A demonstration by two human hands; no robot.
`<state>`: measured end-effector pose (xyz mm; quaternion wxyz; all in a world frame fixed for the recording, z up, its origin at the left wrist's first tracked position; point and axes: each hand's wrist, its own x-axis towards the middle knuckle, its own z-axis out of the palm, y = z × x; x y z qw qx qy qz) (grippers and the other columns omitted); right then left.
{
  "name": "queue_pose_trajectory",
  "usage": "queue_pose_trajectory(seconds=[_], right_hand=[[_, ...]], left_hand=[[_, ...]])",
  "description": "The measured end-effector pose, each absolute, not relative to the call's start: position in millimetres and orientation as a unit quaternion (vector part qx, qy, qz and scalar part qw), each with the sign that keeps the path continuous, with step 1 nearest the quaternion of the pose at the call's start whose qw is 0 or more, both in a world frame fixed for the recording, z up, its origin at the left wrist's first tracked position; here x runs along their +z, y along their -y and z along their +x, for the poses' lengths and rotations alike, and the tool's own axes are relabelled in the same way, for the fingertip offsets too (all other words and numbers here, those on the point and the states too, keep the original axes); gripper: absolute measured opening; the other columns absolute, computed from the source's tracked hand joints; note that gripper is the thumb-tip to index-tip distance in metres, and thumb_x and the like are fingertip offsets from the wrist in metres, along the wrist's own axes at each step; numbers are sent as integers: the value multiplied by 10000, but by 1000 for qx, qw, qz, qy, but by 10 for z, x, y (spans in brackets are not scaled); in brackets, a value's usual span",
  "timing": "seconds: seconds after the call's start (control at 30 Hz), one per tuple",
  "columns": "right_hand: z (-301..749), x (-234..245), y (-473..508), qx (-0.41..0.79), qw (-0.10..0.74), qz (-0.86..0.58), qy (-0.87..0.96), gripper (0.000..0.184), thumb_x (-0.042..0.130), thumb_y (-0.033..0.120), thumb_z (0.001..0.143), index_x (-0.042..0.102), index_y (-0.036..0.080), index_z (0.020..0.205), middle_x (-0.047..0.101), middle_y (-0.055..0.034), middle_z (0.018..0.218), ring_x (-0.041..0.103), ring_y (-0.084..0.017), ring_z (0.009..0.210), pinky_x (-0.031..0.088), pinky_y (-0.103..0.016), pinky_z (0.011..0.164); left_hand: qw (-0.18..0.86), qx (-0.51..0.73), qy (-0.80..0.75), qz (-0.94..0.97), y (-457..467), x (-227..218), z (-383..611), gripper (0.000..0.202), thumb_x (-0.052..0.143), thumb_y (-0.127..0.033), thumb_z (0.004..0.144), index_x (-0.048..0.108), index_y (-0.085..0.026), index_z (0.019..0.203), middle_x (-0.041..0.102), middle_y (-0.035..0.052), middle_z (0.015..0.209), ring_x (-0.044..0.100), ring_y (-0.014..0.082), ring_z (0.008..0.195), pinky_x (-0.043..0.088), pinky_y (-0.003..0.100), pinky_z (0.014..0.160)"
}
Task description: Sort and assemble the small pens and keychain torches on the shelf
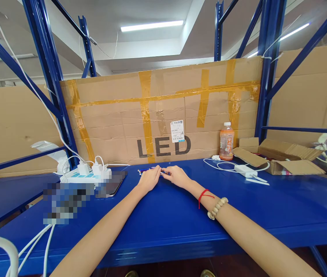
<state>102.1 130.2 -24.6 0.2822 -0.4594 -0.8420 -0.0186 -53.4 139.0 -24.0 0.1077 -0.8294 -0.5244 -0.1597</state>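
Note:
Both of my hands meet at the far middle of the blue shelf. Several slim pens (143, 170), blue and white, lie there and stick out to the left from under my left hand (149, 179). The fingers of that hand are bent over them, close together. My right hand (177, 176) is beside it, its fingertips pinching a thin dark pen (165, 173) whose other end reaches toward my left fingers. Much of the pens is hidden by my hands.
A white power strip (86, 177) with plugs and a dark phone (117, 184) lie to the left. At the back right stand an orange drink bottle (227, 141), a white adapter with cable (245, 170) and an opened cardboard box (284, 157). A cardboard panel (117, 127) closes the back.

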Motion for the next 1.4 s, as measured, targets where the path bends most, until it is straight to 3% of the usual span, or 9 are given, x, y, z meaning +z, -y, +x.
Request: queue_pose_trajectory(seconds=[0.27,0.47,0.9,1.4], right_hand=[[1042,-279,-1337,-2,291,-441,849,245,417,331,871,580,160,811,575,-26,761,479,-103,639,265,-207,539],[1045,-302,-1365,59,288,-420,859,288,395,329,868,628,160,868,552,13,556,492,-87,505,316,-194,534],[1012,-335,-1433,17,367,-399,840,214,454,188,818,518,121,625,468,9,574,384,-79,528,288,-203,555],[1064,-366,-1508,49,456,-414,786,265,357,237,887,603,138,885,483,-26,699,467,-112,619,371,-226,602]], left_hand=[[103,-159,534,-824,-1397,-238,-525,455,39,-371,872,434,-198,1016,626,66,934,616,171,888,443,234,717],[107,-152,533,-826,-1429,-262,-535,447,55,-356,874,441,-206,1044,606,75,1026,599,183,943,451,254,741],[87,-166,539,-822,-1374,-230,-521,426,71,-378,873,439,-200,990,629,62,904,617,169,853,446,237,724],[41,-210,541,-814,-1341,-214,-502,503,-2,-487,842,414,-247,988,650,13,850,628,160,838,425,230,676]])
